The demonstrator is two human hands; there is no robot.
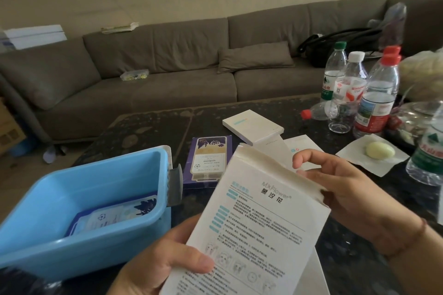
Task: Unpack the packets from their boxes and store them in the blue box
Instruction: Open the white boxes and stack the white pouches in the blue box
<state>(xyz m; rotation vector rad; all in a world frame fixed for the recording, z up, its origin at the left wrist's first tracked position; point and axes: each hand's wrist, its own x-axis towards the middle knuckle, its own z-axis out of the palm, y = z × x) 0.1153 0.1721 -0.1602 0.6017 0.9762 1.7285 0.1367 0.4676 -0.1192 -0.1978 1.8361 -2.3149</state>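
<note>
Living room, grey sofa (167, 67) behind a dark stone tabletop (148, 127). Blue box (72, 199) sits at the near left edge of the tabletop, open top up, within easy reach for dropping things in; purple-and-white packets (112, 217) already lie flat on its bottom. Purple box (207, 159) lies flat just right of the blue box, another white box (253, 126) lies closed farther back, loose packets or sheets beside it. Water bottles (359, 93) cluster at far right, well apart from the work.

White box in hand (254, 225) is held tilted, printed back facing the camera, open end up and away, probably so the contents can be reached from the top. Left hand (165, 263) grips its lower part, thumb pressed flat on the printed face, other fingers hidden behind. Right hand (342, 189) is at the torn top flap (275, 170), fingers loosely curled, fingertips touching the flap edge; whether it pinches a packet inside, cannot tell. Likely step: opening this box to pull packets out.
</note>
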